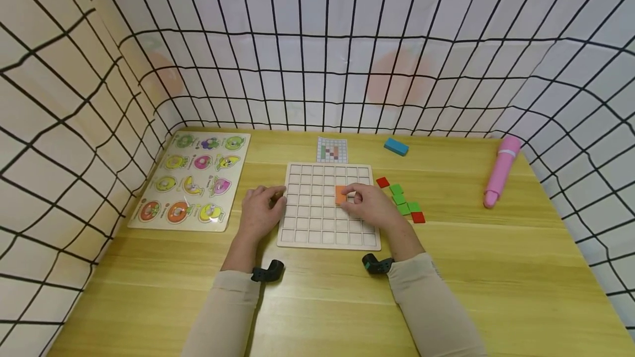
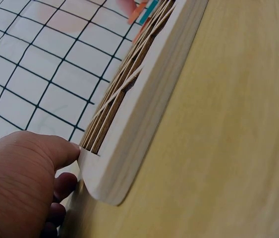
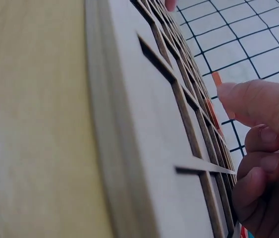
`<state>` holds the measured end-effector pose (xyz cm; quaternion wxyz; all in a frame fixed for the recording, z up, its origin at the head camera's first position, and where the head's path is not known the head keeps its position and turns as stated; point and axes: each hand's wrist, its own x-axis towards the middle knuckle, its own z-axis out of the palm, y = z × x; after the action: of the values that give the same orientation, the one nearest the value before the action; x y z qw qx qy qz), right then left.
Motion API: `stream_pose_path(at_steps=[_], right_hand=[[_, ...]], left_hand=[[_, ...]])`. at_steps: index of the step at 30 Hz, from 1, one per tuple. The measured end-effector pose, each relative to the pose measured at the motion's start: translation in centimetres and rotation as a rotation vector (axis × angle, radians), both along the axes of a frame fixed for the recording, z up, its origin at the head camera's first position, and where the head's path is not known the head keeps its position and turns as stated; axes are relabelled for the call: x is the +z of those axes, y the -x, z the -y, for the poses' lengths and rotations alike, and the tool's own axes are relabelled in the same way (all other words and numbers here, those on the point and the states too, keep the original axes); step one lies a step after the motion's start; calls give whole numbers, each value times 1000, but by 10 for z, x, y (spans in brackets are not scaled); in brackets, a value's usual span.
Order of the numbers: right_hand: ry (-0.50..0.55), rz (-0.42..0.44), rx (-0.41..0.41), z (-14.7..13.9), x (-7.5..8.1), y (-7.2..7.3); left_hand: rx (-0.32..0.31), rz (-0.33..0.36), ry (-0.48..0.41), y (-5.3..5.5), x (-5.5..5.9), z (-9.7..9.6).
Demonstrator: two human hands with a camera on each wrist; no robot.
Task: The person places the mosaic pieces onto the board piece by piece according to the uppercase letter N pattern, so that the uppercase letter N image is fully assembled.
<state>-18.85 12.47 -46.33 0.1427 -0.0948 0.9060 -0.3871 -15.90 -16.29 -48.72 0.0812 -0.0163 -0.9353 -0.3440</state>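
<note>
My right hand (image 1: 369,205) is over the right half of a wooden grid board (image 1: 310,225), pinching a small orange tile (image 3: 216,78) between thumb and fingertips. In the right wrist view that tile is tilted up above the grid, and another orange tile (image 3: 211,113) shows low among the cells. From the head both look like one orange patch. At the board's left edge rests my left hand (image 1: 260,211), its thumb (image 2: 62,150) touching the rim near a rounded corner. The other left fingers bend loosely beside the edge, partly hidden.
Several green tiles (image 1: 399,199) and two red tiles (image 1: 418,217) lie right of the board. Behind it are a patterned card (image 1: 332,150) and a blue block (image 1: 396,146). A fruit puzzle board (image 1: 198,175) lies left, a pink cylindrical case (image 1: 501,175) right. Black wire mesh (image 1: 327,48) surrounds the table.
</note>
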Motion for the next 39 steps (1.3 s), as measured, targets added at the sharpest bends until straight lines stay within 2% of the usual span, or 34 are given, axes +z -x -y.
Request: stream_pose_path(at_steps=[11,25,32,39], right_hand=[[-65,17,-20,4,1,-1],[-103,-13,-14,5,0,-1],[-78,-12,-19,3,1,-2],[11,27,-52,-4,7,-4]], left_hand=[[5,-7,0,0,0,0],[8,-9,4,-1,1,-1],[9,-1,-3,-2,2,-2],[10,-5,1,-2,2,-2]])
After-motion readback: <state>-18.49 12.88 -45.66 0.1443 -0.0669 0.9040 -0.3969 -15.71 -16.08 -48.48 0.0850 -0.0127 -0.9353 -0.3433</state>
